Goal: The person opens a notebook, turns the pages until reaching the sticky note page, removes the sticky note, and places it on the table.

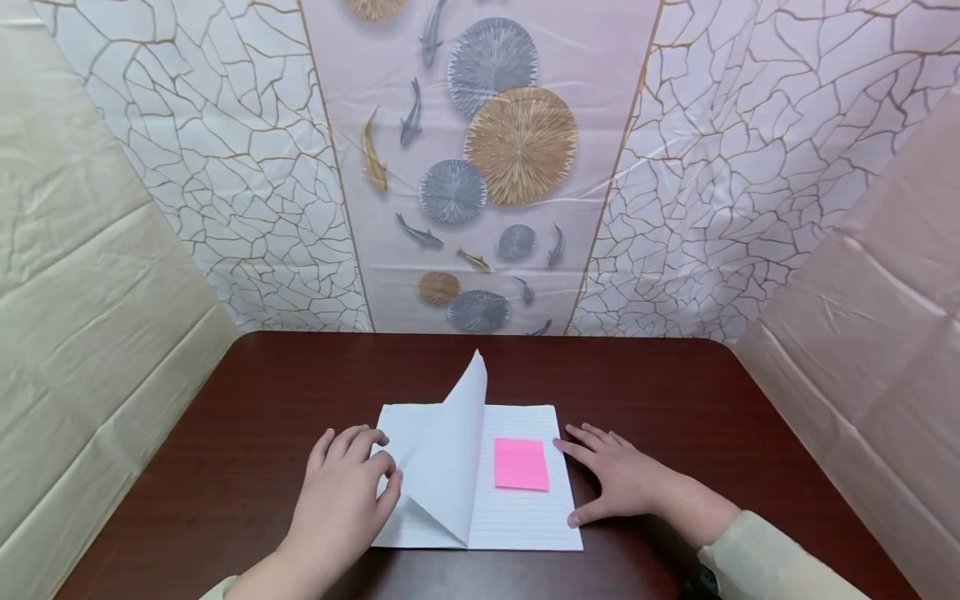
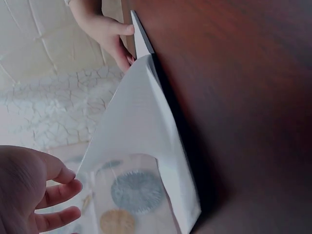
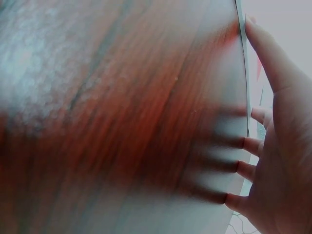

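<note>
Notebook [image 1: 525, 525]: lying open on the table [image 1: 637, 375].
Left hand [image 1: 341, 483]: I'm pinching 1 raised page [image 1: 448, 467], apparently turning it.
Right hand [image 1: 622, 477]: resting spread at the right edge.
Next move: probably calling for flattening leftward.

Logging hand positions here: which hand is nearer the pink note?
Right: the right hand is just right of the pink note; the left hand is farther, at the raised page.

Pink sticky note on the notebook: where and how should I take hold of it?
Probably pinch the pink sticky note at its lower right corner, coming from the right: that edge faces the right hand, while the raised page stands to its left and could block access.
</note>
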### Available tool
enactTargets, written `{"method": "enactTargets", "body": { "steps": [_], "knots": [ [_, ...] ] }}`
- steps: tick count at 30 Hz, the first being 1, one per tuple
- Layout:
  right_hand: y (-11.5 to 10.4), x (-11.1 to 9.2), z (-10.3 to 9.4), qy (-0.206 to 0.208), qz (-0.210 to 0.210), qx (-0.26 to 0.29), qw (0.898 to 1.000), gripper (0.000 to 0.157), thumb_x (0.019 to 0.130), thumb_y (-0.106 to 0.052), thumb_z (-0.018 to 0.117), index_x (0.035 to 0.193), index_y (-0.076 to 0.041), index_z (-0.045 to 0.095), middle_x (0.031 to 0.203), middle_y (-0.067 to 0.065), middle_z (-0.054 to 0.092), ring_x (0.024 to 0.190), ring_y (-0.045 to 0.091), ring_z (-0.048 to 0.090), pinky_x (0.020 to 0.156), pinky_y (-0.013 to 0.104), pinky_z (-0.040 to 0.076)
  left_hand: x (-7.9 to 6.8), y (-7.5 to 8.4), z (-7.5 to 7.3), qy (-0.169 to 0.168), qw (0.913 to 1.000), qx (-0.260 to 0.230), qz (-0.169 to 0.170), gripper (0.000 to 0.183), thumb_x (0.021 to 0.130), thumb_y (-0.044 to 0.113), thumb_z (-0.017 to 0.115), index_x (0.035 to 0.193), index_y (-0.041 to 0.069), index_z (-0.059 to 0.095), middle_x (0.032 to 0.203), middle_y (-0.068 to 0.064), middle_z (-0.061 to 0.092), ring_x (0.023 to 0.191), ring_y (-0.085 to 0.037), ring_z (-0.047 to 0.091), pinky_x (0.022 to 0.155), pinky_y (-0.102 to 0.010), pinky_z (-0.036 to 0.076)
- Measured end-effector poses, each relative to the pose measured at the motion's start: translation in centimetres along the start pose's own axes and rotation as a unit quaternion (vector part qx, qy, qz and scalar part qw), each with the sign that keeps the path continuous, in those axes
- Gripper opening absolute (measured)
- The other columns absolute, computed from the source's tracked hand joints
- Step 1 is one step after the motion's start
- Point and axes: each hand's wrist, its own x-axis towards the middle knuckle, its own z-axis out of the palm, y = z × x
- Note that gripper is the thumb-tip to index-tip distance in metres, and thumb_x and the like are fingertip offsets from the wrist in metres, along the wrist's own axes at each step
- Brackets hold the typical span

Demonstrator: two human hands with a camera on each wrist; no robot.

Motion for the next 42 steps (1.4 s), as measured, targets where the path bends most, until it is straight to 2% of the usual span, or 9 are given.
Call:
{"method": "enactTargets", "body": {
  "steps": [4, 11, 18, 28, 36, 42],
  "knots": [
    [0.1, -0.1, 0.1, 0.005, -0.002, 0.005, 1.000, 0.112, 0.067, -0.085, 0.062, 0.156, -0.022, 0.034, 0.161, 0.011, 0.026, 0.147, 0.042, 0.020, 0.111, 0.067, 0.020, -0.7, -0.7, -0.1, -0.012, 0.9997, 0.004, -0.018, 0.018, 0.079, 0.017, 0.073, 0.067, 0.022, 0.061, 0.107, -0.003, 0.066, 0.110, -0.031, 0.057, 0.101, -0.061, 0.035],
    [0.1, -0.2, 0.1, 0.007, -0.006, 0.005, 1.000, 0.112, 0.068, -0.085, 0.062, 0.156, -0.021, 0.034, 0.161, 0.012, 0.025, 0.147, 0.043, 0.020, 0.111, 0.067, 0.020, -1.7, -1.4, -0.4, -0.057, 0.9969, 0.007, -0.053, 0.020, 0.080, 0.018, 0.072, 0.065, 0.024, 0.060, 0.106, -0.003, 0.066, 0.110, -0.032, 0.058, 0.100, -0.062, 0.036],
    [-0.1, -0.3, 0.1, 0.010, -0.008, 0.007, 1.000, 0.112, 0.068, -0.084, 0.063, 0.155, -0.019, 0.035, 0.161, 0.014, 0.026, 0.146, 0.043, 0.021, 0.110, 0.068, 0.020, -2.6, -1.8, -0.6, -0.096, 0.9926, 0.013, -0.073, 0.020, 0.082, 0.018, 0.071, 0.064, 0.023, 0.062, 0.104, -0.003, 0.066, 0.107, -0.032, 0.058, 0.099, -0.063, 0.037],
    [-0.1, -0.3, 0.1, 0.011, -0.009, 0.007, 1.000, 0.112, 0.068, -0.084, 0.064, 0.155, -0.020, 0.035, 0.161, 0.014, 0.026, 0.146, 0.043, 0.022, 0.111, 0.067, 0.021, -3.5, -2.2, -0.5, -0.199, 0.9753, 0.033, -0.090, 0.027, 0.079, 0.024, 0.073, 0.059, 0.023, 0.055, 0.091, 0.001, 0.060, 0.099, -0.032, 0.058, 0.098, -0.062, 0.038],
    [0.0, -0.2, 0.2, 0.010, -0.005, 0.004, 1.000, 0.112, 0.067, -0.085, 0.063, 0.155, -0.022, 0.035, 0.161, 0.011, 0.026, 0.147, 0.042, 0.020, 0.111, 0.066, 0.020, -3.7, -2.5, -0.2, -0.247, 0.9637, 0.041, -0.093, 0.029, 0.077, 0.025, 0.071, 0.055, 0.024, 0.053, 0.085, 0.002, 0.056, 0.097, -0.031, 0.058, 0.096, -0.061, 0.039],
    [-0.1, -0.1, 0.0, 0.006, -0.003, 0.004, 1.000, 0.112, 0.067, -0.085, 0.063, 0.156, -0.022, 0.034, 0.161, 0.011, 0.025, 0.147, 0.041, 0.019, 0.112, 0.066, 0.019, -3.8, -2.7, 0.4, -0.268, 0.9586, 0.039, -0.088, 0.029, 0.077, 0.025, 0.073, 0.056, 0.022, 0.055, 0.085, 0.000, 0.055, 0.098, -0.032, 0.056, 0.096, -0.061, 0.039]
  ]
}}
